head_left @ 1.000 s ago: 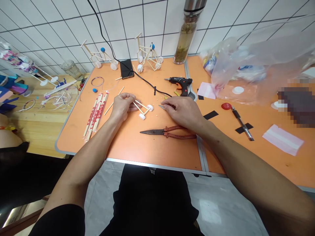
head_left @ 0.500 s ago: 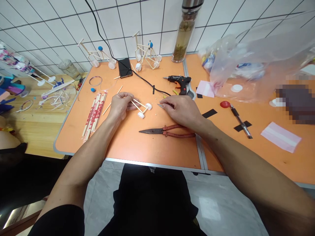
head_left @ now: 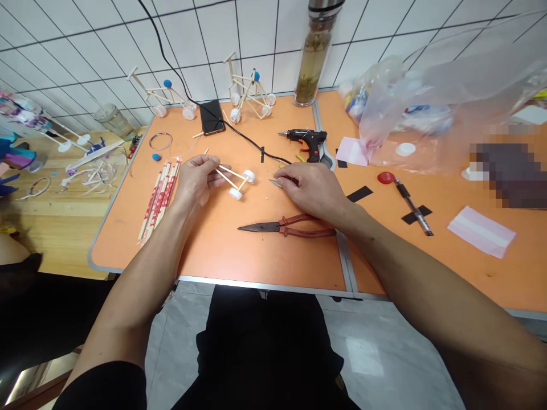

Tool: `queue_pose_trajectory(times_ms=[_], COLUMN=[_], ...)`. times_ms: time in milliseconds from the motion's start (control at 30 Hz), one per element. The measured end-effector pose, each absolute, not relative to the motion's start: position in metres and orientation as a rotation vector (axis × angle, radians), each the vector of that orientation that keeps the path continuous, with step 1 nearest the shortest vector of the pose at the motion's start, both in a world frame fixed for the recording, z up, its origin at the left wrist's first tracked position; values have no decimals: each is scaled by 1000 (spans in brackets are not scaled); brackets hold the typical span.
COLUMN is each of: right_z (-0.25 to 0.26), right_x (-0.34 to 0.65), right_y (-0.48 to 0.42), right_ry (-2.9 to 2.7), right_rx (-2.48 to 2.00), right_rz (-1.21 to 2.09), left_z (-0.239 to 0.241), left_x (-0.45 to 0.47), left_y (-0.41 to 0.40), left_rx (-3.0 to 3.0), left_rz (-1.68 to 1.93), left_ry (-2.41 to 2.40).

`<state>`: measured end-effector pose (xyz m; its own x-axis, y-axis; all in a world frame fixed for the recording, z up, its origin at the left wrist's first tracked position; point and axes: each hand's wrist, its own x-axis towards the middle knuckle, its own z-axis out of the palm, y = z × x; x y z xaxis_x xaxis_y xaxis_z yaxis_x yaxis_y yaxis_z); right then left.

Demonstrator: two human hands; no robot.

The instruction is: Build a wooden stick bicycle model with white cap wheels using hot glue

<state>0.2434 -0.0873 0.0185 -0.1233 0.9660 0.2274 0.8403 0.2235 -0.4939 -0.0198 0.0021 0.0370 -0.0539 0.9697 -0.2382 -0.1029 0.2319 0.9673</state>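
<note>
My left hand (head_left: 199, 179) is closed on a small frame of wooden sticks (head_left: 229, 178) with a white wheel (head_left: 248, 176) at each end of its axle. The frame is tilted over the orange table, its wheels toward the right. My right hand (head_left: 314, 188) is closed around a slim tool with a pointed metal tip (head_left: 276, 182); the palm hides the rest, so its kind cannot be told. Long-nose pliers (head_left: 260, 227) with red handles lie just below this hand. A black glue gun (head_left: 308, 141) rests behind it. Paper-wrapped chopsticks (head_left: 159, 202) lie by my left forearm.
Two stick models (head_left: 252, 94) with blue balls stand against the tiled wall beside a phone (head_left: 212, 118) and a tea-filled bottle (head_left: 314, 68). A black cord (head_left: 248, 138) crosses the table. To the right are a plastic bag (head_left: 397, 114), a pen (head_left: 412, 205) and pink-white paper (head_left: 482, 232).
My left hand has lifted slightly and shifted left with the stick frame, moving it away from the pointed tool. My right hand has barely moved. The whole view has shifted a little.
</note>
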Motion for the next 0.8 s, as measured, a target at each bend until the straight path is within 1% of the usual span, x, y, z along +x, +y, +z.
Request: queue_pose_trajectory(times_ms=[233, 533, 800], right_z=[14, 13, 19], right_x=[241, 239, 234], right_y=[-87, -91, -90], right_ry=[-1921, -2049, -2104], right_rx=[-1520, -1368, -1494], right_rz=[243, 217, 231], left_z=[50, 55, 52], left_x=[-20, -16, -16], left_y=[-3, -11, -11], left_rx=[882, 883, 896], left_rz=[1083, 1001, 985], left_ry=[1264, 1229, 1228])
